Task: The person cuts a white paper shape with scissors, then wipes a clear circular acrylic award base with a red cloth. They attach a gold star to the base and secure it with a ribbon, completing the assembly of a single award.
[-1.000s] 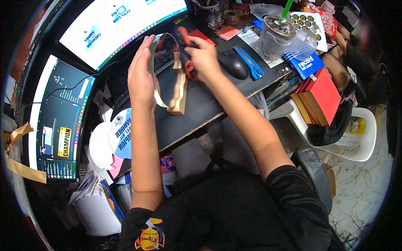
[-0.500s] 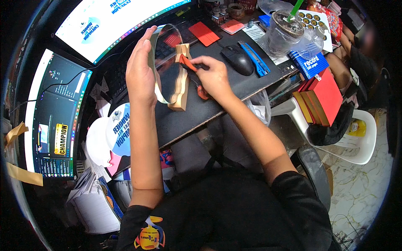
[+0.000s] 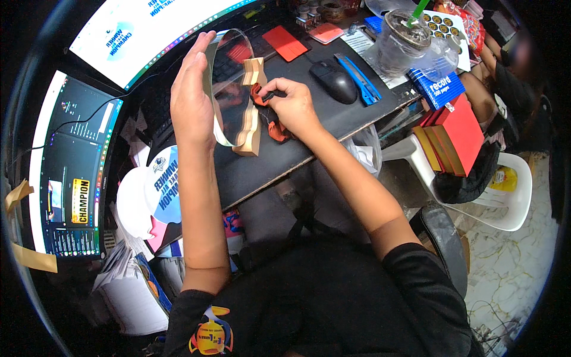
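Observation:
A round clear plaque (image 3: 231,89) stands on edge in a wavy-edged wooden base (image 3: 248,138) on the dark desk. My left hand (image 3: 193,104) is upright against the plaque's left side, its fingers stretched out and together. On the other side, my right hand (image 3: 291,106) pinches an orange and black cloth (image 3: 277,131). Part of the cloth bunches up against the wooden base, and the rest hangs below my fingers. The cloth hides the middle of the base.
A black mouse (image 3: 335,82) and a blue cutter knife (image 3: 359,81) lie right of my right hand. Beyond stand a plastic cup (image 3: 405,40) and a blue box (image 3: 439,89). Red books (image 3: 457,135) rest on a white chair (image 3: 516,201). Left are two monitors (image 3: 77,128) and printed discs (image 3: 165,185).
The cloth in my right hand has moved slightly down along the wooden base, uncovering its far end. My left hand stays against the plaque. The whole view has shifted a little.

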A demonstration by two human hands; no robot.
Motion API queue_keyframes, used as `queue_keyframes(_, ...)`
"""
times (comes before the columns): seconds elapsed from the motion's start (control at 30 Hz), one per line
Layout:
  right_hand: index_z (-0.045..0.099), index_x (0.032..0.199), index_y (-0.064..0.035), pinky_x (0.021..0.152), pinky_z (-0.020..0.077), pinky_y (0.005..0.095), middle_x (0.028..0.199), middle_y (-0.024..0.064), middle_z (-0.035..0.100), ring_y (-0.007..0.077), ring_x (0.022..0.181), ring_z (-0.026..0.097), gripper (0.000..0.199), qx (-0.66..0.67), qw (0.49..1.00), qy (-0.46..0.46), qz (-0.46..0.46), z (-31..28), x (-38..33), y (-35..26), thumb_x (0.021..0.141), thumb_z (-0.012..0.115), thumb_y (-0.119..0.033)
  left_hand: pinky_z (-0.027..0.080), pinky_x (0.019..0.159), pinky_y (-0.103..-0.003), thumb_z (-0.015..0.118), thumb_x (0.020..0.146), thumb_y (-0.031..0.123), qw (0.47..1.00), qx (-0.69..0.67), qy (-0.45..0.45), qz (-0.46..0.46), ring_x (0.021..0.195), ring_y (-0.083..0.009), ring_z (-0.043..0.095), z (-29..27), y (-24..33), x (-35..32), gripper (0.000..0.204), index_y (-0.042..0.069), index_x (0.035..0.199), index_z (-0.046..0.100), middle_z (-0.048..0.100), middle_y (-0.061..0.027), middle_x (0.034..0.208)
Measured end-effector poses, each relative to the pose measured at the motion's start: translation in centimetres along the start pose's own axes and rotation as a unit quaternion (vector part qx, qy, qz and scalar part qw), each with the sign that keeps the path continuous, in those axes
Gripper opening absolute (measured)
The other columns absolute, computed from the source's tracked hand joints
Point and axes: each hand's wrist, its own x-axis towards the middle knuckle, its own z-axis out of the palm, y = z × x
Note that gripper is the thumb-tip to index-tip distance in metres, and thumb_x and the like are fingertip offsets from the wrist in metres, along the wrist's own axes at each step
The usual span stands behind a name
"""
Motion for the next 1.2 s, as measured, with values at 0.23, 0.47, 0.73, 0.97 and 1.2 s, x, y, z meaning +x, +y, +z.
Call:
queue_keyframes(0.23, 0.071, 0.084, -0.0015, 0.072, 0.0483, 0.0244, 0.082, 0.0060, 0.069, 0.0106, 0.077, 0.062, 0.016, 0.039, 0.999, -0.009, -0.004, 0.3, -3.0, -1.3, 0.074, 0.063, 0.008, 0.013, 0.118, -0.040, 0.036, 0.102, 0.023, 1.000, 0.002, 0.002, 0.014, 0.140, -0.0222, 0.032, -0.3, -0.7, 0.1, 0.045, -0.003, 0.136, 0.048, 0.047, -0.0133, 0.143)
queue_keyframes(0.47, 0.070, 0.081, 0.0004, 0.074, 0.0492, 0.0286, 0.084, 0.0097, 0.067, 0.0175, 0.080, 0.064, 0.016, 0.090, 0.994, -0.044, 0.036, 0.6, -4.2, -1.3, 0.071, 0.062, 0.009, 0.003, 0.117, -0.047, 0.034, 0.102, 0.026, 1.000, -0.006, 0.000, 0.001, 0.144, -0.0246, 0.024, -0.3, -0.7, -0.1, 0.045, 0.002, 0.138, 0.049, 0.045, -0.0114, 0.146)
queue_keyframes(0.73, 0.071, 0.085, -0.0033, 0.079, 0.0506, 0.0284, 0.088, 0.0077, 0.070, 0.0158, 0.085, 0.066, 0.024, 0.245, 0.945, -0.201, -0.078, -0.3, -6.5, -4.1, 0.070, 0.059, 0.011, 0.009, 0.118, -0.041, 0.034, 0.102, 0.023, 1.000, 0.020, 0.004, 0.008, 0.142, -0.0230, 0.029, -0.2, -0.5, 0.0, 0.045, -0.001, 0.137, 0.048, 0.046, -0.0124, 0.144)
queue_keyframes(0.97, 0.065, 0.112, 0.0035, 0.076, 0.0498, 0.0275, 0.098, 0.0085, 0.070, 0.0130, 0.081, 0.062, 0.033, 0.049, 0.988, 0.092, 0.116, 1.5, -3.5, -5.4, 0.080, 0.061, 0.002, 0.004, 0.117, -0.049, 0.034, 0.102, 0.025, 1.000, 0.002, -0.020, 0.021, 0.144, -0.0271, 0.023, -0.4, -0.6, 0.1, 0.046, 0.000, 0.139, 0.047, 0.043, -0.0125, 0.146)
queue_keyframes(1.2, 0.068, 0.105, 0.0006, 0.084, 0.0509, 0.0338, 0.095, 0.0115, 0.067, 0.0219, 0.089, 0.065, 0.031, 0.151, 0.970, -0.005, -0.192, 1.2, -7.2, -6.5, 0.077, 0.055, 0.006, 0.000, 0.116, -0.052, 0.033, 0.102, 0.028, 1.000, 0.014, -0.009, -0.016, 0.144, -0.0283, 0.020, -0.9, -0.9, -0.1, 0.048, 0.002, 0.141, 0.044, 0.039, -0.0120, 0.149)
